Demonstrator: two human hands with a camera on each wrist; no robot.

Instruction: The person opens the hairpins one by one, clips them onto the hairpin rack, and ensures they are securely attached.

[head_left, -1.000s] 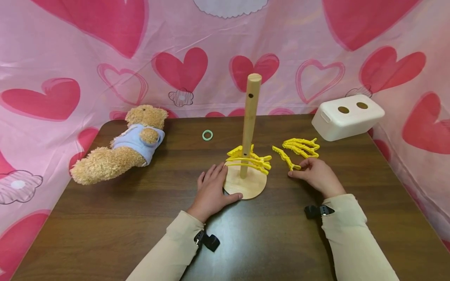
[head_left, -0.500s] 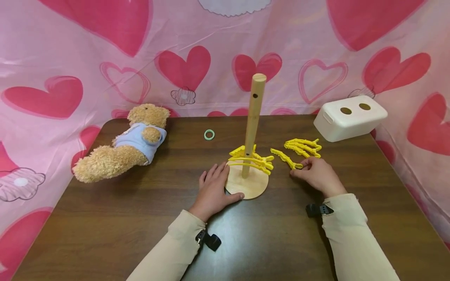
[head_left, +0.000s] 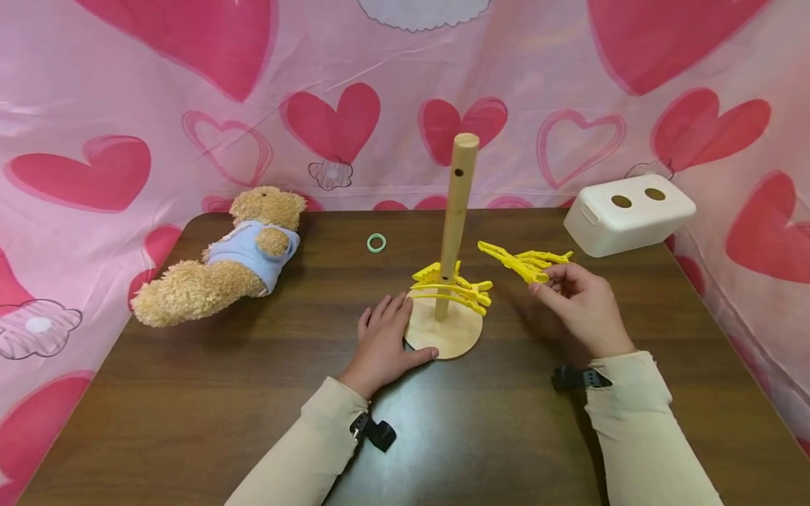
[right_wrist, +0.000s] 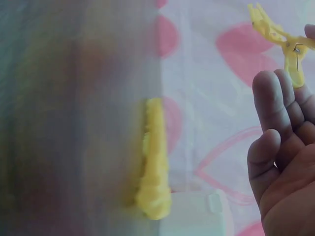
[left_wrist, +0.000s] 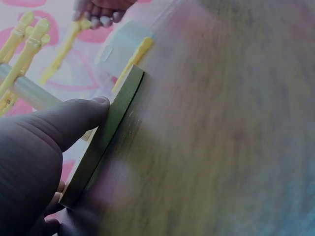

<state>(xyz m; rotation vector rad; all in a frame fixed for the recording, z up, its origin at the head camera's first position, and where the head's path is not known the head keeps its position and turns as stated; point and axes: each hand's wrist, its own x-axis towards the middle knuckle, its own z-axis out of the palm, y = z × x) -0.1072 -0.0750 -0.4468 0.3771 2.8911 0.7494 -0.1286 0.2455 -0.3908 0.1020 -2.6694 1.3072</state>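
Note:
A wooden stand has an upright post [head_left: 455,218] on a round base [head_left: 451,339]. Several yellow hair clips [head_left: 467,294] are gathered on the lower post. My left hand [head_left: 382,348] rests on the base's left side with fingers straight; in the left wrist view its thumb [left_wrist: 81,118] presses the base's edge. Between thumb and fingers my right hand [head_left: 585,306] pinches one yellow hair clip [right_wrist: 294,46] by its handle end, raised above the table, its long end pointing left. Behind it lie other yellow hair clips [head_left: 549,256], partly overlapped by it in the head view.
A teddy bear [head_left: 240,256] in a blue top lies at the left of the brown table [head_left: 285,393]. Behind the stand is a small green ring [head_left: 376,243]. A white box [head_left: 626,218] with two round holes stands at the back right, before a pink heart-patterned cloth [head_left: 392,63].
My right hand has lifted the yellow hair clip off the table, up and slightly away from me. My left hand stays on the base.

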